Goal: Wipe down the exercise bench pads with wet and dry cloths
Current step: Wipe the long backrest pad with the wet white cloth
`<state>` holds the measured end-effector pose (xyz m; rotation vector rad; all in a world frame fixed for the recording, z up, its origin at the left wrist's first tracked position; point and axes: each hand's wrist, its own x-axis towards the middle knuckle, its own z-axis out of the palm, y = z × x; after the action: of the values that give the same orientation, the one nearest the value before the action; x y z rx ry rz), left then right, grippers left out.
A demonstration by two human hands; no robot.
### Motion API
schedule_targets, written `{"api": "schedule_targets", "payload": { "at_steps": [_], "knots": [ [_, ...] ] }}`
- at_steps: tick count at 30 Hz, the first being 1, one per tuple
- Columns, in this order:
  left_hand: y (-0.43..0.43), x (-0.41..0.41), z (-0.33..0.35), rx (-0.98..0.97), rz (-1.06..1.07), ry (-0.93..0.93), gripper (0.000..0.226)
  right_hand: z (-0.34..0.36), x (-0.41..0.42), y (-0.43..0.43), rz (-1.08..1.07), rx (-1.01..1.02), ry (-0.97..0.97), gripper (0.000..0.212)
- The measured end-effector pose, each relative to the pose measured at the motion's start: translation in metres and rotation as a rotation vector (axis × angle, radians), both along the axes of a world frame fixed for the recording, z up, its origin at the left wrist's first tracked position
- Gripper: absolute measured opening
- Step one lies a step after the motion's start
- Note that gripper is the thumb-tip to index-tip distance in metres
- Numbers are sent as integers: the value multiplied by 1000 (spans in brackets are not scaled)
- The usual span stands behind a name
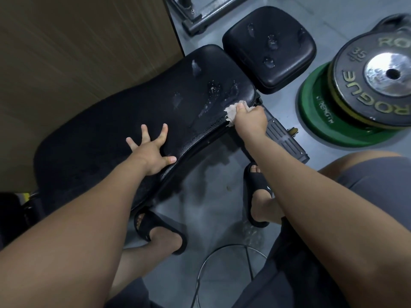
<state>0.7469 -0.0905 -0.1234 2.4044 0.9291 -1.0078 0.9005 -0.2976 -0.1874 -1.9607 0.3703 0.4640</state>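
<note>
Single head-worn view (wide-angle, edges curved). Aimed forward and steeply down from above the long bench pad [124,121], close in. Takes in both forearms [89,218] from the lower corners, the seat pad [269,50] top centre, weight plates [360,90] at right, floor [211,196] and feet [160,232] below.

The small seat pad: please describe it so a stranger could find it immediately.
Find the long black back pad in the middle. Beyond its far end, beside the stacked weight plates, sits the seat pad. It is shorter and squarish.
</note>
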Motion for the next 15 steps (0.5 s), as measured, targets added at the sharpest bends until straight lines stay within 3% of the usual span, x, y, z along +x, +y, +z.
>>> {"api": "schedule_targets", "payload": {
  "at_steps": [9,15],
  "knots": [
    [6,-3,-7,-7,-6,-4,98,8,24,-12,52,-74,-108,40],
    [5,-2,-6,-12,2,2,98,0,16,-19,158,-131,-171,24]
  ]
}}
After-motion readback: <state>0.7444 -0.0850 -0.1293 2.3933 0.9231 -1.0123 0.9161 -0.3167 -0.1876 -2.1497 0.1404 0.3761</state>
